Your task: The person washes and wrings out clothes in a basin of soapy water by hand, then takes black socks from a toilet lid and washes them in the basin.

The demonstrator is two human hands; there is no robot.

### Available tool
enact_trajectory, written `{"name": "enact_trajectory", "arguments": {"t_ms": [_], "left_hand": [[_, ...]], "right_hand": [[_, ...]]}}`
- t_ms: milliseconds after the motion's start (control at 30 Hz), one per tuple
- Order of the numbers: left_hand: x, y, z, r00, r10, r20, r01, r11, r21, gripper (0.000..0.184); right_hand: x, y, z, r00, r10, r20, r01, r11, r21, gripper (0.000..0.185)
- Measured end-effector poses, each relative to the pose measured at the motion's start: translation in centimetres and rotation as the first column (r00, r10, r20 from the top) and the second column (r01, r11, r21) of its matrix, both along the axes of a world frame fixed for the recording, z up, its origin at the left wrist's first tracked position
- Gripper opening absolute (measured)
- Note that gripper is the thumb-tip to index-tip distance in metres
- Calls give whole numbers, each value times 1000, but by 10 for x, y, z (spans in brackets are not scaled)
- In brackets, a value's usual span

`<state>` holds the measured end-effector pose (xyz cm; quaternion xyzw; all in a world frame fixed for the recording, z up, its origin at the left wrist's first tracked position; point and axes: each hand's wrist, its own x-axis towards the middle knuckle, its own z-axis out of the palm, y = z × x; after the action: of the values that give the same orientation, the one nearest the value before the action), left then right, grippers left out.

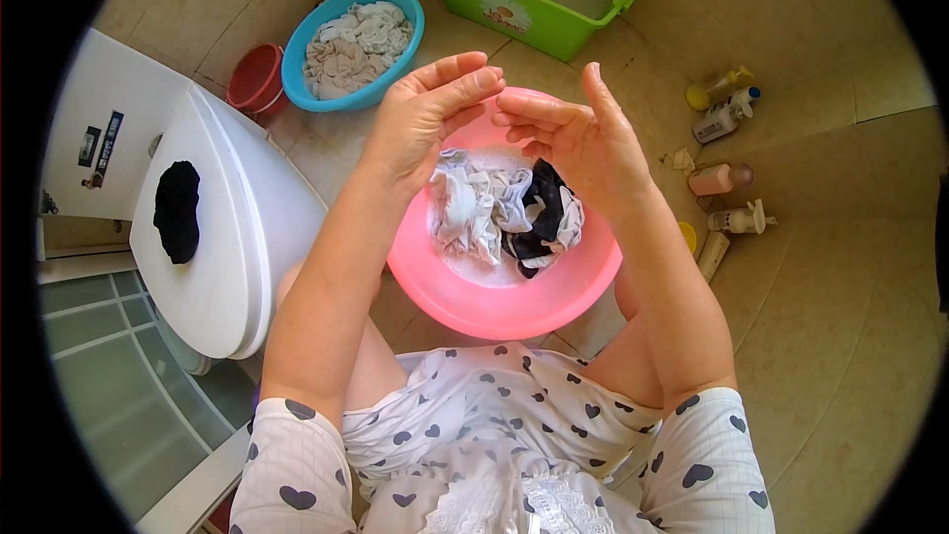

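Both of my hands are raised over the far part of a pink basin [499, 321], fingertips close to each other. My left hand [430, 119] has its fingers extended and bent inward, with nothing in it. Palm showing and thumb pointing up, my right hand [583, 133] is empty too. Below them, white and grey wet cloth [474, 208] lies in sudsy water in the basin. A black and white cloth [544, 218] is bunched at its right side.
A blue basin [415, 15] of light cloths, a red bucket [257, 79] and a green tub [539, 35] of cloudy water stand beyond. Left is a white toilet lid [213, 277] with a black cloth [177, 213]. Several bottles, one white [724, 117], line the right.
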<state>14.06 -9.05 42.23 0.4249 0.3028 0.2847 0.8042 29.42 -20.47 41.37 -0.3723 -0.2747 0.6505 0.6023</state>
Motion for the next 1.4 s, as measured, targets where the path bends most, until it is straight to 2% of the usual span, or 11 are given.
{"name": "enact_trajectory", "arguments": {"t_ms": [467,767,833,933,1133,1233,1333,1400], "left_hand": [[2,4,-8,993,108,52,-107,994,-22,23],[1,1,-2,987,133,87,-143,983,119,27],[1,0,0,988,145,46,-151,973,173,29],[1,1,0,990,140,34,-144,963,230,31],[0,0,4,992,117,51,-126,957,263,32],[0,-1,4,990,132,49,-141,954,267,33],[-1,-2,4,988,147,40,-152,950,271,33],[-1,-1,4,988,151,39,-156,948,276,33]], "right_hand": [[1,0,0,1000,-6,-21,6,1000,-12,78],[7,-1,2,998,-48,-40,47,999,-24,75],[9,-1,3,996,-68,-53,67,997,-26,75],[13,-3,5,990,-116,-77,115,993,-22,65],[22,-4,-7,945,-324,46,324,946,18,29],[28,-5,-5,945,-328,-16,328,944,36,24],[28,-7,0,905,-421,63,421,907,13,21],[33,-7,-1,786,-536,310,557,830,23,20]]}}
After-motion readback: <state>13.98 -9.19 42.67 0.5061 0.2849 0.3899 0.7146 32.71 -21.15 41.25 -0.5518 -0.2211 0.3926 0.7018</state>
